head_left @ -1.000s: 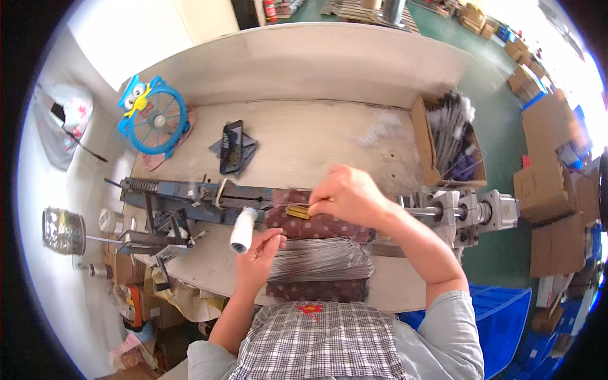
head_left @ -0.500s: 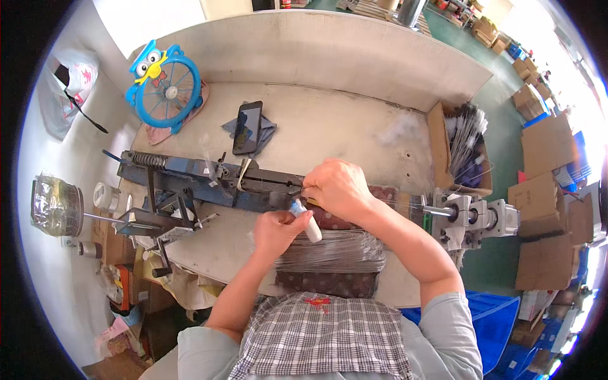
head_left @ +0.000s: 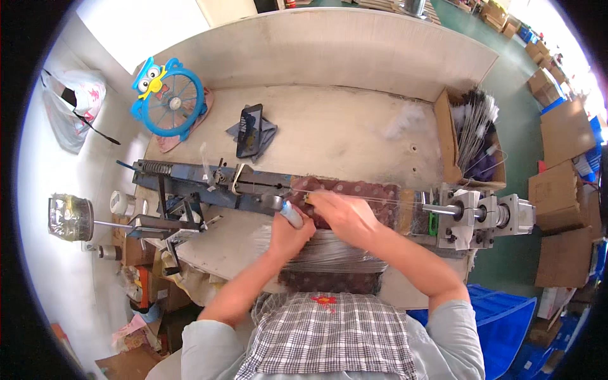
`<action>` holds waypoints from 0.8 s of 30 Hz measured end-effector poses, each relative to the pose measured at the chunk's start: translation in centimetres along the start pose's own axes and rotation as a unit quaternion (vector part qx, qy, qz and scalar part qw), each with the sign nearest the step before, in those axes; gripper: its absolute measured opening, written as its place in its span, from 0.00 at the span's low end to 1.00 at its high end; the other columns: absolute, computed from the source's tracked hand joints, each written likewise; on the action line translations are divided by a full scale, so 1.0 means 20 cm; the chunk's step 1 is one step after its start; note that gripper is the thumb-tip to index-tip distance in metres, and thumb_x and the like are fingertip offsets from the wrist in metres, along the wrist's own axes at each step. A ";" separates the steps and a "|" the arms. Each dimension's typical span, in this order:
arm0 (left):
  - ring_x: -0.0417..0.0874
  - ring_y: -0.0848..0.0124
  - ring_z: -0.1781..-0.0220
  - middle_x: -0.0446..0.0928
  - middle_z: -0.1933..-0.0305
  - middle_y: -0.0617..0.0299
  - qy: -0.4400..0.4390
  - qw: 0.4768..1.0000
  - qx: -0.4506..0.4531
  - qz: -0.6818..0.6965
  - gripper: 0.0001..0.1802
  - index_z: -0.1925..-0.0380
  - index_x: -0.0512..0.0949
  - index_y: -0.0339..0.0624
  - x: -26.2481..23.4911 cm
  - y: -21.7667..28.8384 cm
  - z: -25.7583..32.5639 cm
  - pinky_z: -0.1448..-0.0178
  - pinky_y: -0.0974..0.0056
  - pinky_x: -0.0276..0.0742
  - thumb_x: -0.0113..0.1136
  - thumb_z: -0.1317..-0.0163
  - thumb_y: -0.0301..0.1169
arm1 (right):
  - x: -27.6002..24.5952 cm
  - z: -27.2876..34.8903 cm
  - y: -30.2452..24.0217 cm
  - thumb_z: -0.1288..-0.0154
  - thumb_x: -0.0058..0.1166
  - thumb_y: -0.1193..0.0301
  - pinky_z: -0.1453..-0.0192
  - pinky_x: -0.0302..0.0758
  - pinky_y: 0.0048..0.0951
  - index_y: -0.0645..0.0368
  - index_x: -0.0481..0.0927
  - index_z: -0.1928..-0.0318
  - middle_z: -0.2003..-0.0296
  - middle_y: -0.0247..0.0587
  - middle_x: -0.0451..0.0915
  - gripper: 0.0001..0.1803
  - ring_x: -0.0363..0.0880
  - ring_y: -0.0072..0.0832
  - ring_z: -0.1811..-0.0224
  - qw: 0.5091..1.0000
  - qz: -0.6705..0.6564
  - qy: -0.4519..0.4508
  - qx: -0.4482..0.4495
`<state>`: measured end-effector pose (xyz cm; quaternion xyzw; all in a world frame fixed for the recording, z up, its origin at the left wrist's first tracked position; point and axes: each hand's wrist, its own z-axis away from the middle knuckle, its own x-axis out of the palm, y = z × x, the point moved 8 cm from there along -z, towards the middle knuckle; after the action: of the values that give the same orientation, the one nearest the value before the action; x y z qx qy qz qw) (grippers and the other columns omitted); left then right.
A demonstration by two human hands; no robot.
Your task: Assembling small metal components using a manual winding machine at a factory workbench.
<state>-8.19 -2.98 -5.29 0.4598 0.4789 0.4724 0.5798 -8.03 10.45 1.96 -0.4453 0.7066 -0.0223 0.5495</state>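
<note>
our left hand [head_left: 288, 233] is clamped around the small white tube [head_left: 292, 215], near the workbench's [head_left: 354, 136] front edge by the blue jig [head_left: 209, 187]. our right hand [head_left: 339, 212] pinches at the wire there. the tube looks light, stiff, likely slick; we'd grip mid-barrel.

A small blue fan [head_left: 170, 100] shaped like an owl lies at the far left of a pale workbench [head_left: 354, 126]. Just right of it, a dark phone [head_left: 249, 130] rests on a folded grey cloth [head_left: 266, 134]. A cardboard box [head_left: 472, 136] of wire-handled brushes sits at the bench's right end. A white plastic bag [head_left: 75, 107] hangs on the left. Brown cartons [head_left: 563, 171] stand on the green floor at right, and a blue crate [head_left: 503, 329] sits at lower right.
</note>
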 end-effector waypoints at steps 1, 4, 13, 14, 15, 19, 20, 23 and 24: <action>0.75 0.74 0.80 0.75 0.78 0.59 -0.012 0.990 0.036 -0.140 0.10 0.67 0.70 0.35 -0.03 0.01 -0.01 0.76 0.67 0.73 0.59 0.49 0.23 | 0.06 -0.03 0.05 0.48 0.51 0.78 0.60 0.77 0.38 0.62 0.73 0.54 0.58 0.46 0.75 0.18 0.78 0.41 0.59 0.999 0.033 0.017 -0.002; 0.77 0.76 0.75 0.77 0.72 0.59 -0.007 0.981 -0.001 -0.195 0.14 0.65 0.70 0.35 -0.11 -0.02 -0.02 0.72 0.67 0.74 0.64 0.48 0.28 | 0.13 -0.08 0.08 0.48 0.53 0.75 0.60 0.77 0.40 0.61 0.73 0.59 0.64 0.44 0.72 0.13 0.77 0.41 0.59 0.995 0.057 -0.067 0.042; 0.77 0.76 0.69 0.76 0.69 0.68 0.258 0.890 -0.201 0.317 0.20 0.61 0.75 0.46 -0.93 -0.43 0.32 0.63 0.69 0.73 0.61 0.41 0.49 | -0.01 -0.02 -0.03 0.44 0.56 0.75 0.62 0.77 0.38 0.60 0.76 0.64 0.68 0.44 0.72 0.06 0.77 0.42 0.63 0.993 0.002 -0.112 0.042; 0.76 0.76 0.69 0.76 0.70 0.70 0.261 0.885 -0.200 0.329 0.20 0.61 0.76 0.47 -0.97 -0.41 0.33 0.62 0.70 0.72 0.61 0.41 0.50 | -0.01 -0.03 -0.03 0.44 0.56 0.76 0.61 0.77 0.39 0.61 0.76 0.63 0.67 0.44 0.72 0.08 0.77 0.43 0.63 0.994 -0.013 -0.106 0.038; 0.76 0.76 0.69 0.75 0.71 0.72 0.264 0.881 -0.199 0.340 0.20 0.61 0.76 0.47 -0.99 -0.39 0.32 0.62 0.71 0.71 0.61 0.41 0.51 | -0.02 -0.03 -0.03 0.44 0.56 0.76 0.60 0.77 0.39 0.61 0.76 0.61 0.66 0.44 0.73 0.09 0.77 0.43 0.63 0.994 -0.028 -0.099 0.034; 0.76 0.76 0.68 0.76 0.72 0.70 0.242 0.889 -0.170 0.351 0.14 0.65 0.78 0.46 -1.03 -0.39 0.28 0.62 0.71 0.71 0.61 0.40 0.44 | -0.04 -0.05 -0.06 0.44 0.55 0.79 0.59 0.76 0.38 0.61 0.78 0.58 0.65 0.46 0.74 0.12 0.76 0.45 0.63 0.992 -0.030 -0.110 0.056; 0.76 0.76 0.68 0.76 0.72 0.70 0.242 0.887 -0.170 0.354 0.14 0.65 0.78 0.46 -1.02 -0.40 0.28 0.62 0.71 0.71 0.61 0.40 0.44 | -0.05 -0.04 -0.06 0.44 0.55 0.79 0.60 0.76 0.37 0.61 0.78 0.57 0.64 0.46 0.74 0.12 0.77 0.45 0.63 0.990 -0.035 -0.120 0.069; 0.76 0.76 0.69 0.76 0.73 0.70 0.272 0.868 -0.161 0.383 0.10 0.66 0.78 0.45 -1.02 -0.44 0.28 0.64 0.71 0.71 0.61 0.40 0.39 | -0.11 -0.03 -0.09 0.44 0.55 0.80 0.60 0.76 0.36 0.60 0.78 0.57 0.64 0.46 0.75 0.13 0.77 0.45 0.62 0.987 -0.036 -0.132 0.089; 0.76 0.76 0.70 0.76 0.74 0.69 0.301 0.861 -0.150 0.381 0.10 0.67 0.78 0.44 -1.03 -0.46 0.28 0.65 0.71 0.71 0.61 0.41 0.38 | -0.15 -0.02 -0.11 0.44 0.55 0.80 0.60 0.76 0.36 0.60 0.78 0.57 0.64 0.45 0.76 0.12 0.77 0.44 0.63 0.986 -0.035 -0.131 0.094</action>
<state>-3.58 -24.99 -11.22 0.3491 0.3406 0.8380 0.2447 -7.09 10.89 5.54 -0.4148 0.6073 -0.0493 0.6758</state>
